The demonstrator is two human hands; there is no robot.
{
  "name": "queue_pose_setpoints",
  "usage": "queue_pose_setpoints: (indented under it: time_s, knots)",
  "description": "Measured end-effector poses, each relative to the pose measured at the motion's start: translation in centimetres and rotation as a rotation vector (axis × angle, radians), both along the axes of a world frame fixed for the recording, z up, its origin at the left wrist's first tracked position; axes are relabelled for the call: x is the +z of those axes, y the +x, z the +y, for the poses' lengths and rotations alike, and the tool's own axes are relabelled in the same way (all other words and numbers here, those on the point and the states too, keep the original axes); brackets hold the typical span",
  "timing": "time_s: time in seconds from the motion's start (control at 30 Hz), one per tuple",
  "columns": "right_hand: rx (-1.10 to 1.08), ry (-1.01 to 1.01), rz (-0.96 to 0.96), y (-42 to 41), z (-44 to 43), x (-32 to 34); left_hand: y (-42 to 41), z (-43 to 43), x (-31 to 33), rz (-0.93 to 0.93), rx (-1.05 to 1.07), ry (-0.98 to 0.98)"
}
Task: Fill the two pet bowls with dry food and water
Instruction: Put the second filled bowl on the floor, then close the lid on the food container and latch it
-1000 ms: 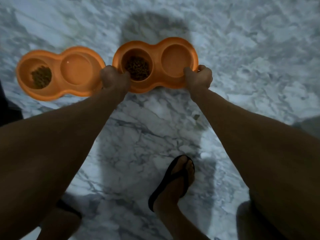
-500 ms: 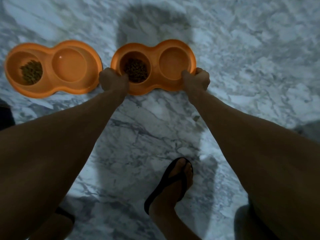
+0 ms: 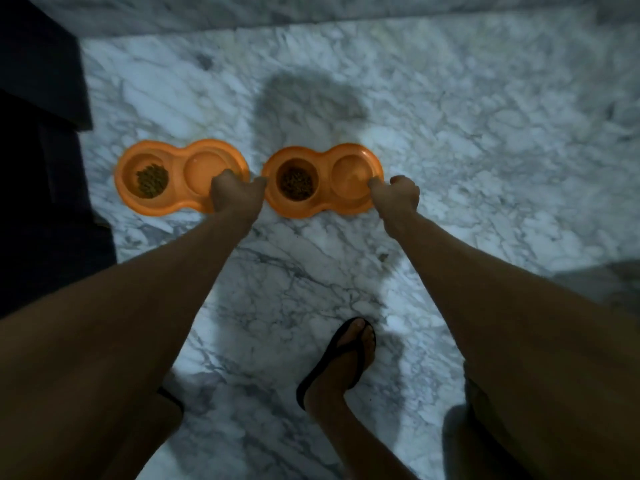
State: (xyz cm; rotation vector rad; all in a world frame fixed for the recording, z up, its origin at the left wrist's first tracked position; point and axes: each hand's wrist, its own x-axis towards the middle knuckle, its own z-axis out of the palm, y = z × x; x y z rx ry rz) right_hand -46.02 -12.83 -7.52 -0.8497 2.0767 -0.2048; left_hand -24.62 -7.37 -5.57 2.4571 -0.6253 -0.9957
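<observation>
Two orange double pet bowls lie side by side on the marble floor. The right double bowl (image 3: 322, 157) has brown dry food (image 3: 296, 183) in its left well and clear liquid in its right well (image 3: 349, 173). My left hand (image 3: 235, 194) grips its left end and my right hand (image 3: 398, 194) grips its right end. The left double bowl (image 3: 178, 152) also holds dry food (image 3: 151, 180) in its left well; its right well (image 3: 204, 166) looks glossy.
A dark piece of furniture (image 3: 38, 133) stands at the left, close to the left bowl. A marble step or wall edge (image 3: 346, 15) runs along the back. My foot in a black flip-flop (image 3: 343, 358) is planted below the bowls.
The view has pulled back and shifted, so both bowls sit lower and farther right in the frame. Both hands stay gripped on the right double bowl, which now sits close beside the left one.
</observation>
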Motion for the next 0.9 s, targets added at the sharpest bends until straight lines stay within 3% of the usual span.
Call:
queue_pose_setpoints:
  time_s: [0.27,0.43,0.67,0.9]
  knots:
    - [0.116,-0.050,-0.162,8.2,4.5,25.0,4.8,4.5,26.6,-0.073,-0.018,0.003]
    - [0.232,-0.121,-0.228,15.7,7.2,40.6,8.8,8.8,42.1,-0.071,-0.037,-0.101]
    - [0.395,-0.244,-0.340,26.7,12.4,55.3,19.8,17.4,55.3,-0.135,0.072,-0.239]
    - [0.523,-0.425,-0.338,40.9,19.6,64.5,34.0,27.2,64.3,-0.179,0.261,-0.371]
